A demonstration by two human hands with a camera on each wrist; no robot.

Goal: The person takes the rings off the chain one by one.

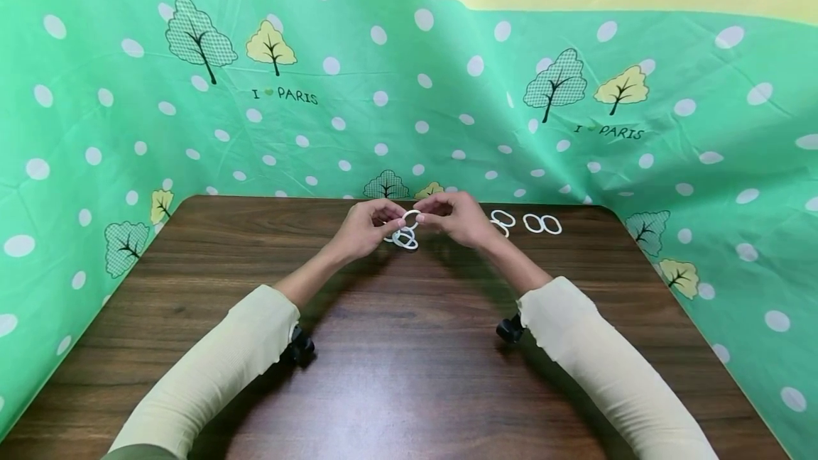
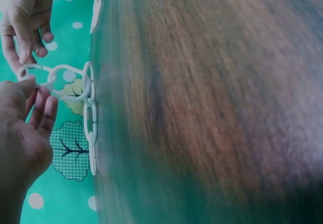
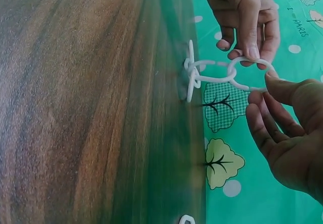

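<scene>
The chain of white rings (image 2: 93, 153) lies on the wooden table (image 1: 390, 375), 1 end lifted. Just above the chain, the left hand (image 1: 368, 229) pinches the end ring (image 3: 241, 59) between thumb and fingers, while the right hand (image 1: 456, 220) grips the same ring from its other side. The end ring loops through a 2nd raised ring, which runs down into the chain. To the right of the chain are 4 loose rings: a nearer pair (image 1: 501, 211), partly covered by the right hand, and a farther pair (image 1: 542, 223), touching. The step in hand looks like linking the end ring on; whether it is fully joined, I cannot tell. Next probably calls for releasing it and fetching a loose ring from right of the chain.
</scene>
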